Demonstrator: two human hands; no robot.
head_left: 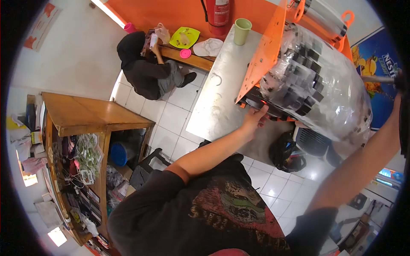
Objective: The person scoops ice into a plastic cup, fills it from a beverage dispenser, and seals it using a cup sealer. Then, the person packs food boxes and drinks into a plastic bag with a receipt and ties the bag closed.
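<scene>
"Room near the left hand (256,117)?"
"Yes, mid-frame: a pass ran up-left over the metal tabletop (213,96), until the green cup (242,32), upper centre, blocked the far end."
"To its right?"
"Nope. Tilted orange panel (265,55) walled that off; plastic-wrapped bulk (341,102) filled the upper right."
"Below the bulk?"
"Tight. Black bag (282,149) sat in the way, right of centre."
"Far right?"
"Metal lever (378,79) crossed the strip between bulk and frame edge."
</scene>
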